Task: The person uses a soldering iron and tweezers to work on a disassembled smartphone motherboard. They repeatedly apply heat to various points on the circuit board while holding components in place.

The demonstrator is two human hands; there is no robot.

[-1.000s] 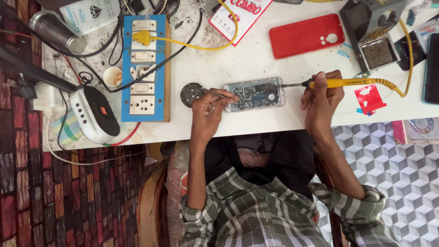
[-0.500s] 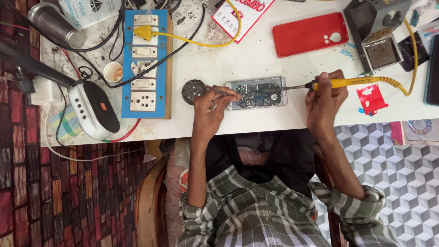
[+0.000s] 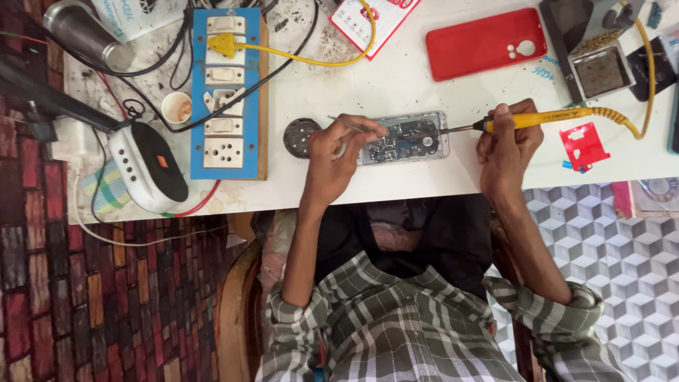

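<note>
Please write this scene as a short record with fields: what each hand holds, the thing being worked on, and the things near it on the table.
left hand: holds thin metal tweezers over the opened phone
right hand: grips a yellow soldering iron, tip on the opened phone
work piece: opened phone, circuit board showing, flat on the white table
beside the left hand: small round dark tin
behind: red phone cover, blue switch board
far side: white speaker at the table edge
</note>
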